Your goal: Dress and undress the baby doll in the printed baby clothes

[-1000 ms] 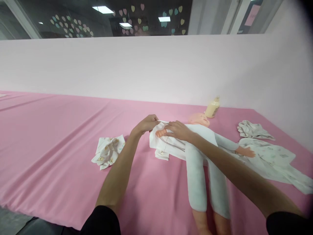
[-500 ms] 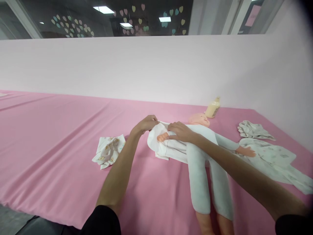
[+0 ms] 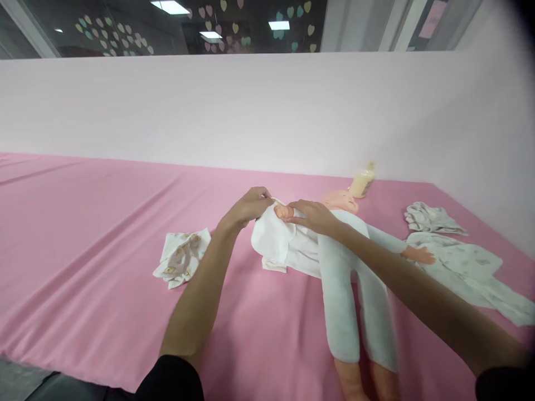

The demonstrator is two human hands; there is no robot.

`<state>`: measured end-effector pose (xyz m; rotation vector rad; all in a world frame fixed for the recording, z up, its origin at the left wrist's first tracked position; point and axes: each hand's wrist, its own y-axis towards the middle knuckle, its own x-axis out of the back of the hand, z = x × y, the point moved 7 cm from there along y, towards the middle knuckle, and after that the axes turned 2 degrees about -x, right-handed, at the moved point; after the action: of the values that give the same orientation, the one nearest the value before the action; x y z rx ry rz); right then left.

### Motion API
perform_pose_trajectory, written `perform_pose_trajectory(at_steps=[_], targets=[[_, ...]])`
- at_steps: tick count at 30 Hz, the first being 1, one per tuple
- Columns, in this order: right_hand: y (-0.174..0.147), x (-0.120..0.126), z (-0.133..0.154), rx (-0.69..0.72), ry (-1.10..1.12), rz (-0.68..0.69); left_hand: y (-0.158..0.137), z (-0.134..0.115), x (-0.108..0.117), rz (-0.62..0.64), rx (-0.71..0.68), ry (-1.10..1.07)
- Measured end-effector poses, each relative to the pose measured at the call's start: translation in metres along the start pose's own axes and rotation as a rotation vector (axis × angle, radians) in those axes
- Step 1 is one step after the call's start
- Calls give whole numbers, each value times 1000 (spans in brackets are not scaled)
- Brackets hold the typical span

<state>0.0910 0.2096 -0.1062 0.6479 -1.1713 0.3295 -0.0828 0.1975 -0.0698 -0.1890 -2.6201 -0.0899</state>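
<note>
A baby doll (image 3: 340,306) with a pale cloth body lies on its back, head toward the wall and legs toward me. Under its arm on the left side spreads a white baby garment (image 3: 271,236). My left hand (image 3: 249,207) pinches the upper edge of that garment, fingertips closed on the cloth. Just right of it, my right hand (image 3: 314,216) grips the doll's forearm, its fingers by the wrist. The doll's small hand (image 3: 283,211) rests over the white cloth between my hands. My right hand and forearm cover part of the doll's torso.
A crumpled printed cloth (image 3: 183,258) lies left of my left forearm. Behind the doll's head (image 3: 340,200) stands a pale yellow pump bottle (image 3: 361,181). A folded cloth (image 3: 432,217) and a printed baby garment (image 3: 463,267) lie at right on the pink sheet (image 3: 104,250). A white wall (image 3: 188,111) borders the back.
The doll's hand has moved up and slightly right, toward the garment's upper edge, with my right hand on its forearm. More white cloth shows below it. My left hand keeps its pinch.
</note>
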Motion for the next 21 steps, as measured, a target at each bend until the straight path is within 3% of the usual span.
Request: perform_pose_trajectory(at_steps=[5,8,11,17,21], targets=[[-10,-8,10,-70,-362,-44,1,-18,-18,-214,-97,-199],[-17,-17,23,-64,-521,-73,5,-17,-27,-264,-104,-263],[-23,-19,38,-12,-614,-118,6,-19,-31,-272,-157,-187],[-31,-8,61,255,-462,-272,2,-26,-32,-262,-208,-28],[-23,-7,53,237,-307,-309,-1,-28,-34,-203,-191,-30]])
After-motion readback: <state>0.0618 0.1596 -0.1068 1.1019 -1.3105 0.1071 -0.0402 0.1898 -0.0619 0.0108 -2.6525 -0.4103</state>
